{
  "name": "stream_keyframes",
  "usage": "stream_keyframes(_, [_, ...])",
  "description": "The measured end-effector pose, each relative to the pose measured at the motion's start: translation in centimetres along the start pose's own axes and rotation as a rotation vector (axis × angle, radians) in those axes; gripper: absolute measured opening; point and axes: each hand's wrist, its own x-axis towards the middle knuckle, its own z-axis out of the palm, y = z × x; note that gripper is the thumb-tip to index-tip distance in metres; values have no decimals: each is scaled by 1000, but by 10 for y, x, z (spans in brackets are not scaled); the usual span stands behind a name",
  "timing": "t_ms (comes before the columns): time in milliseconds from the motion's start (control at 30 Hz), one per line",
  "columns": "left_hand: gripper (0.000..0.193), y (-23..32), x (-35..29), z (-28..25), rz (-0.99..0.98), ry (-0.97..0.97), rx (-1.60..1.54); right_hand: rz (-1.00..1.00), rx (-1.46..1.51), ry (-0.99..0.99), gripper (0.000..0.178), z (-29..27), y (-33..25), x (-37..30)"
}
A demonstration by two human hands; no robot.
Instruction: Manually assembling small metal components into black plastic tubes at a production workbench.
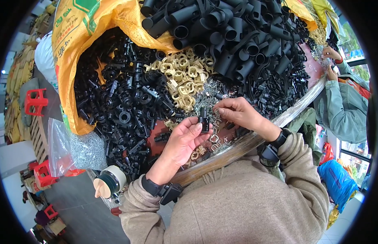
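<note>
My left hand point(181, 140) grips a small black plastic part point(203, 120) upright between thumb and fingers. Close by on its right, my right hand point(241, 114) has its fingertips pinched together; whatever is in them is too small to make out. Beneath and around both hands lie bent silvery wire clips point(215, 140). Farther off, a heap of cream-coloured plastic rings point(184, 79) sits between black plastic fittings point(126, 97) on the left and a tall pile of black tubes point(237, 34) on the right.
A yellow woven sack point(69, 77) spills over the table's left side. Below it are a clear bag of small metal pieces point(88, 151) and a white-and-green lidded container point(111, 181). A plastic-wrapped table edge point(227, 156) runs before me. A co-worker's hands point(330, 53) are at far right.
</note>
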Motion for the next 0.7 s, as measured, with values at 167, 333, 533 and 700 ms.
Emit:
stream_keyframes(167, [23,-2,1,9,22,9,-16,215,380,-71,20,4,-16,-10])
stream_keyframes(333, [22,-7,11,8,40,-57,-37,134,393,-70,21,9,-11,-13])
stream_keyframes(533, [20,-7,13,11,69,-103,-54,124,455,-104,17,8,-18,-19])
stream_keyframes(700, [28,-4,9,6,32,-162,-87,106,521,-19,16,14,-22,-23])
